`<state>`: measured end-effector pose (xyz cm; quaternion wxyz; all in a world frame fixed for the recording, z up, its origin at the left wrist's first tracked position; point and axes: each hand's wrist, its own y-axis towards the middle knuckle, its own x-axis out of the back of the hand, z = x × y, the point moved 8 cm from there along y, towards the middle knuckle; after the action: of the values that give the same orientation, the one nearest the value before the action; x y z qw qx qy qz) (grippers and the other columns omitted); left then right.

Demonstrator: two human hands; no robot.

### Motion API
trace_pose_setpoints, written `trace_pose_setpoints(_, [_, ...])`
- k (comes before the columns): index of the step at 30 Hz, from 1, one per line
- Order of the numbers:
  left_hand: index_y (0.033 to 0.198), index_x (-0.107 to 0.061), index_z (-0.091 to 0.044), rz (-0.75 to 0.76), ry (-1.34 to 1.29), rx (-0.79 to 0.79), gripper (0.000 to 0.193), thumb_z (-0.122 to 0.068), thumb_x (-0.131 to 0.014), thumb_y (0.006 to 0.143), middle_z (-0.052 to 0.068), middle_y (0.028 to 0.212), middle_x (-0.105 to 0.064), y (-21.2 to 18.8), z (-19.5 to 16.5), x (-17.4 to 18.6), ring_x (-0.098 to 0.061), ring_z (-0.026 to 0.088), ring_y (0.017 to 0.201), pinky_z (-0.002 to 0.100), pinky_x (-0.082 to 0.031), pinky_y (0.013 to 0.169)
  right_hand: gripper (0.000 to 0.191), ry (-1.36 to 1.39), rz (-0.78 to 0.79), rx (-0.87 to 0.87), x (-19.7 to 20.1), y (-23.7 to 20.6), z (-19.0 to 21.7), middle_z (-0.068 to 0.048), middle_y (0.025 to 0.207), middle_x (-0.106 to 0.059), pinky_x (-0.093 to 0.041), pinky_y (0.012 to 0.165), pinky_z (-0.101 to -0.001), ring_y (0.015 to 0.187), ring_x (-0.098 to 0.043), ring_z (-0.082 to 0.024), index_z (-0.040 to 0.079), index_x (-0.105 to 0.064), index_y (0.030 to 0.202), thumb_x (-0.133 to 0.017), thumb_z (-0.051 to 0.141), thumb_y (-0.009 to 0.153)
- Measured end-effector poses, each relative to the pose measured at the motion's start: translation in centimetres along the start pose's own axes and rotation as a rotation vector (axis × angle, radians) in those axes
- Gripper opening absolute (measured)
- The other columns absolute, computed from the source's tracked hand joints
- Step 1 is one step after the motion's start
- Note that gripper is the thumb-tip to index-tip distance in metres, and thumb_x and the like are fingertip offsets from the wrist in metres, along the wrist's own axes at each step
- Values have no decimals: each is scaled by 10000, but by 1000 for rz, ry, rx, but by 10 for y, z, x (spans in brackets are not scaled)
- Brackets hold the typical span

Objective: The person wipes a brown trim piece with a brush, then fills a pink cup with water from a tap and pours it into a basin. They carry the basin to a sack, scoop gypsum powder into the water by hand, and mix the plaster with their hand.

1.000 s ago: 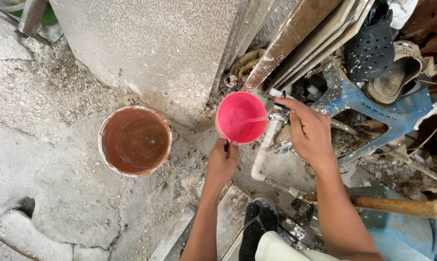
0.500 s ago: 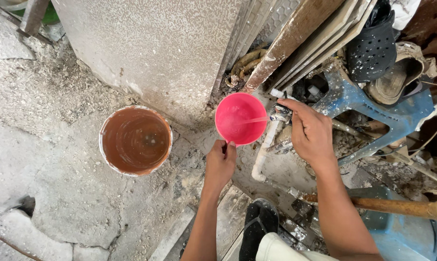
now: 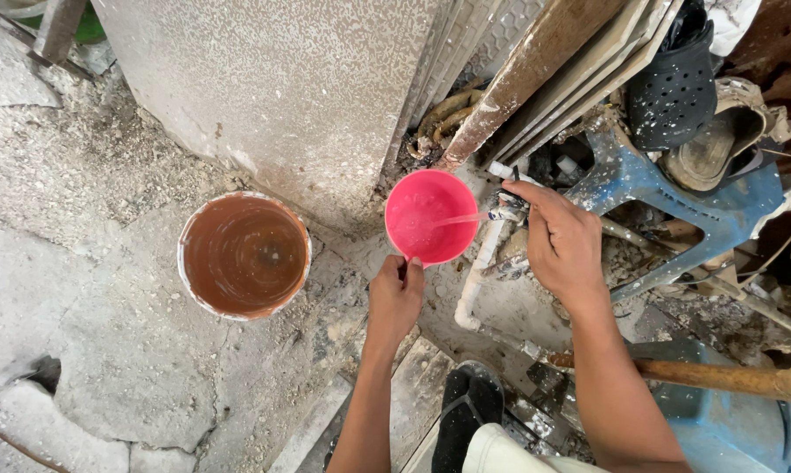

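Note:
My left hand grips the handle of a pink plastic scoop and holds it under a small tap. A thin stream of water runs from the tap into the scoop. My right hand is closed on the tap at the top of a white pipe that rises from the ground. To the left stands a white bucket stained brown inside, with a little water at its bottom.
A rough concrete slab leans behind the bucket, with boards stacked beside it. A blue plastic stool, black perforated clog and worn sandal lie right. A wooden handle crosses lower right. My foot in a black sandal is below.
The pink scoop and both hands stay in the same place at the tap; water keeps running into the scoop.

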<state>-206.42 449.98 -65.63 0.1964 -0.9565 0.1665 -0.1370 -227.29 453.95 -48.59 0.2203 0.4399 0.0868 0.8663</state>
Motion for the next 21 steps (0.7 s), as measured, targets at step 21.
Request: trace_pose_setpoints(21, [915,-651,35,-31,43,-28,316,-262,-580,993,104,608,-628,-2,-5,6,-556,158,530,372,-448,518,353,-6,-9,47,1,0,3,-204,1172,-739,-571,799,-346,936,-758,-314,46,-714,1226,-527,-92,960])
